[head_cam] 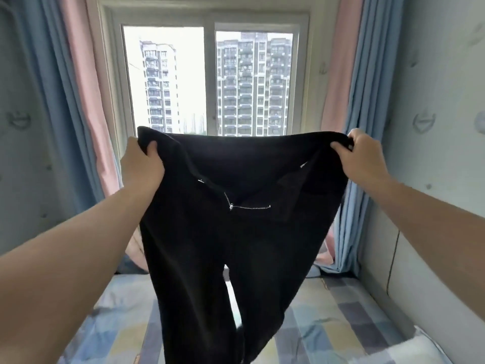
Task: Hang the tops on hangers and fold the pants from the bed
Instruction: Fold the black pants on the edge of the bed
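The person is holding a pair of black pants up in front of the window, the waistband stretching across the window's lower edge. The left grip is pinching the waistband's left corner just below the window's lower left corner. Its thumb is lying on the near face of the cloth and the other fingers are curling behind it. The right grip is clutching the opposite corner just below the window's lower right corner, with fingers folding over the top edge and the thumb pressing from the near side. Both grips are closing tightly on fabric, and the pants are hanging between them, spreading wide at the waist.

The fly is gaping open, its zipper showing below the window's middle post. The two legs are dangling down from the window's sill level toward the bed. Their ends are running out of view at the bottom, so it cannot be told whether they are touching the bed.

Pink-and-blue curtains are flanking the window: the left curtain is hanging just behind the left grip and the right curtain just behind the right grip. The checked bed cover is lying below the window, with strips of it showing on either side of the hanging legs. A padded wall panel is bordering the bed to the right of the window, and a white pillow is lying at the bed's near right corner, well away from the window.
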Action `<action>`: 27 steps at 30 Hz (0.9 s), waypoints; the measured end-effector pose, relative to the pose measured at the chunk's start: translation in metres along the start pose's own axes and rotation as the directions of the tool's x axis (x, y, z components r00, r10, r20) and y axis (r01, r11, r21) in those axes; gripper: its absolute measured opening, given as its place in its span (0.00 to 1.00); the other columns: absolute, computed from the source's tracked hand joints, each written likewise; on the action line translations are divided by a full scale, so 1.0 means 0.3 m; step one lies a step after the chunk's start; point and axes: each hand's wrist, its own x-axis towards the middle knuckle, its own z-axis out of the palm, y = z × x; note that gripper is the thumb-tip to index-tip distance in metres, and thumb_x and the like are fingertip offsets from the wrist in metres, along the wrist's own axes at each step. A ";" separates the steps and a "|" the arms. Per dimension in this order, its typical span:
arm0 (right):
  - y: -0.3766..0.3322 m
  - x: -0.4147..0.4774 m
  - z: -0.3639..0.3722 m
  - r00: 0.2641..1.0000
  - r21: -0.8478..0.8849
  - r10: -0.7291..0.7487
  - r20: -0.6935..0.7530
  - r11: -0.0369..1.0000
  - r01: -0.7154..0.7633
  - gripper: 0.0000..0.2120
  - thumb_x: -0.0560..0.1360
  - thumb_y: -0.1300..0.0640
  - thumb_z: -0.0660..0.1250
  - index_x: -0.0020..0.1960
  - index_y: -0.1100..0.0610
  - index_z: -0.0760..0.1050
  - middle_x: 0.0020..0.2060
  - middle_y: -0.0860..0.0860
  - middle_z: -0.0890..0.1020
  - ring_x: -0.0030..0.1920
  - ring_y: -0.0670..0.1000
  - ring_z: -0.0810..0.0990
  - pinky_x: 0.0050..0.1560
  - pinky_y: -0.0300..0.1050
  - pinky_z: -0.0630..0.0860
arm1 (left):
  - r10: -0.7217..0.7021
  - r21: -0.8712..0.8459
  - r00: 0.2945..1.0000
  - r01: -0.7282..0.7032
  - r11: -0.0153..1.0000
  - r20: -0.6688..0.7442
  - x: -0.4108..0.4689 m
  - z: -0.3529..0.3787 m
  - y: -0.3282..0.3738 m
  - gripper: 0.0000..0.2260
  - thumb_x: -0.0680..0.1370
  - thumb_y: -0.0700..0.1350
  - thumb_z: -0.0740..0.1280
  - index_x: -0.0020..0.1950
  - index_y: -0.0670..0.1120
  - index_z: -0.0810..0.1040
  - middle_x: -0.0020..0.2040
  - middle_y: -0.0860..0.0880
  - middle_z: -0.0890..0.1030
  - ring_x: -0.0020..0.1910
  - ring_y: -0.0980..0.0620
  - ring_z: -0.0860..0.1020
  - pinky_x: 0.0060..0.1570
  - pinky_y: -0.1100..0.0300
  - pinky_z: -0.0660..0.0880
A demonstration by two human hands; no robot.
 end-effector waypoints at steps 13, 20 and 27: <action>-0.288 0.317 -0.158 0.916 0.296 0.377 0.139 0.867 -0.402 0.07 0.76 0.62 0.71 0.49 0.62 0.74 0.44 0.59 0.81 0.41 0.56 0.81 0.31 0.45 0.76 | -0.357 0.240 0.903 0.301 0.923 0.241 0.259 -0.131 0.383 0.13 0.85 0.38 0.55 0.48 0.33 0.74 0.37 0.43 0.68 0.43 0.43 0.71 0.48 0.52 0.69; -0.347 0.279 -0.126 0.621 0.389 0.593 0.512 0.484 -0.783 0.06 0.78 0.63 0.70 0.43 0.64 0.77 0.38 0.56 0.82 0.36 0.52 0.82 0.39 0.44 0.82 | -0.455 0.012 0.765 0.506 0.863 0.456 0.197 -0.095 0.360 0.17 0.83 0.36 0.52 0.42 0.36 0.78 0.31 0.40 0.79 0.30 0.45 0.78 0.43 0.53 0.78; -0.482 0.299 -0.096 0.688 0.453 0.450 0.570 0.527 -0.720 0.16 0.67 0.54 0.81 0.49 0.60 0.80 0.42 0.53 0.83 0.42 0.53 0.83 0.52 0.49 0.82 | -0.293 -0.268 0.802 0.479 0.836 0.521 0.152 0.009 0.474 0.07 0.83 0.42 0.62 0.55 0.42 0.77 0.49 0.42 0.82 0.45 0.43 0.80 0.50 0.49 0.80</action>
